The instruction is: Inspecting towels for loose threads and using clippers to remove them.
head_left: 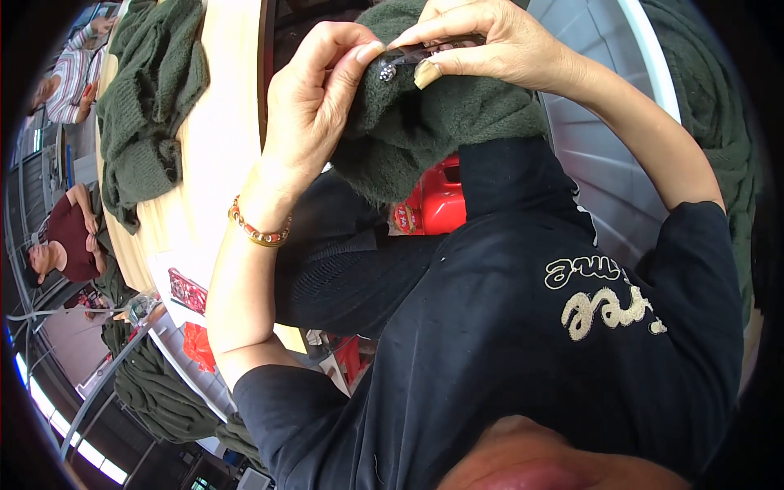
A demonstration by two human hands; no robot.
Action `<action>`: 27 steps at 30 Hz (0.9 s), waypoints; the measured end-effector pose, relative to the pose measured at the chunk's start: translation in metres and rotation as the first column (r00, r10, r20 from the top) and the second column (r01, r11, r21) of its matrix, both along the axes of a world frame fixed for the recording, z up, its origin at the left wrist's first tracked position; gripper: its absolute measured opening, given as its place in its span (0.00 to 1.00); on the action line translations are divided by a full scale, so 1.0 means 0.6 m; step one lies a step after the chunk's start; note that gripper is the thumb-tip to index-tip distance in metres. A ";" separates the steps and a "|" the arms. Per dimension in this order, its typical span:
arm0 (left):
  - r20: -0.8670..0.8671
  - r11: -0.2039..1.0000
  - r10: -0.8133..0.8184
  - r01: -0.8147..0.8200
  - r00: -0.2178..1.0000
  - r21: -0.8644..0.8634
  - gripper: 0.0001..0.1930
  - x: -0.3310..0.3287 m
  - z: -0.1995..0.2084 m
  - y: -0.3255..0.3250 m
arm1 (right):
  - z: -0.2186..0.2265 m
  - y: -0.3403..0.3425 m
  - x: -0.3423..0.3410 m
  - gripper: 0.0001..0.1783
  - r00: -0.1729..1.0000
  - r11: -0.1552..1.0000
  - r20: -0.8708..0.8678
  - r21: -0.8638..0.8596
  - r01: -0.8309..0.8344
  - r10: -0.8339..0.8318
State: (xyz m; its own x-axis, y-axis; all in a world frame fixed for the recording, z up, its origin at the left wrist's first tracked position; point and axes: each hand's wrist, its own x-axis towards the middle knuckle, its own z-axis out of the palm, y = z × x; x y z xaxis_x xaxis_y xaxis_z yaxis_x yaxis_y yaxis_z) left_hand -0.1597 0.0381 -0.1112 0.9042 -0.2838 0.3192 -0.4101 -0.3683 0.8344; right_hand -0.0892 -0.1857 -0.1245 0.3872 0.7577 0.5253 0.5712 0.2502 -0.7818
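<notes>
A dark green fuzzy knit garment (433, 114) lies bunched over my lap. A round, sparkling button (387, 73) shows on it just below my fingertips. My left hand (314, 98) is closed, thumb and forefinger pinching the left end of a small dark, shiny piece (400, 57) just above the button. From the other side my right hand (498, 49) holds the same piece between forefinger and thumb. A tan-yellow cover or long nail is at that thumb's tip; I cannot tell which. What the piece is made of is unclear.
To the left is a pale wooden table (233, 106) with another green knit garment (155, 98) on it. A white plastic bin (600, 90) stands at my right, more green knitwear (702, 90) beyond. A red container (441, 200) sits below my lap. Two people are across the table.
</notes>
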 end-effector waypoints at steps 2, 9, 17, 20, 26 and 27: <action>0.014 1.000 -0.012 0.012 1.000 0.024 0.06 0.000 -0.001 -0.001 | 0.009 0.000 -0.008 0.16 0.985 0.991 -0.160 -0.128 0.041 -0.062; 0.019 0.999 -0.020 0.020 1.000 0.029 0.05 0.001 -0.003 -0.004 | 0.014 0.001 -0.014 0.16 0.991 0.998 -0.126 -0.044 0.047 -0.052; -0.104 1.000 0.001 0.003 0.995 0.030 0.07 0.004 0.004 0.004 | 0.022 0.003 -0.011 0.17 0.982 0.977 0.030 -0.093 0.189 -0.187; -0.030 0.996 0.023 -0.021 0.999 0.085 0.07 0.005 0.002 0.007 | 0.020 0.004 -0.011 0.17 0.978 0.973 -0.045 -0.121 0.199 -0.205; 0.225 0.978 0.030 -0.075 0.974 0.193 0.05 0.002 0.007 0.012 | 0.009 0.016 -0.019 0.17 0.961 0.973 -0.181 -0.139 0.187 -0.210; 0.251 0.973 0.025 -0.081 0.968 0.215 0.05 0.001 0.000 0.022 | 0.006 0.020 -0.023 0.17 0.963 0.978 -0.192 -0.120 0.169 -0.190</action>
State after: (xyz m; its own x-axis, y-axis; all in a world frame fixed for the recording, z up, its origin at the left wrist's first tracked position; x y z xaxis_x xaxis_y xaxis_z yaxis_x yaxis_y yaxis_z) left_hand -0.1590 0.0514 -0.1115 0.8216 -0.3265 0.4674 -0.5665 -0.5595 0.6050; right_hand -0.1028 -0.1735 -0.1208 0.6111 0.7116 0.3465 0.4278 0.0714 -0.9011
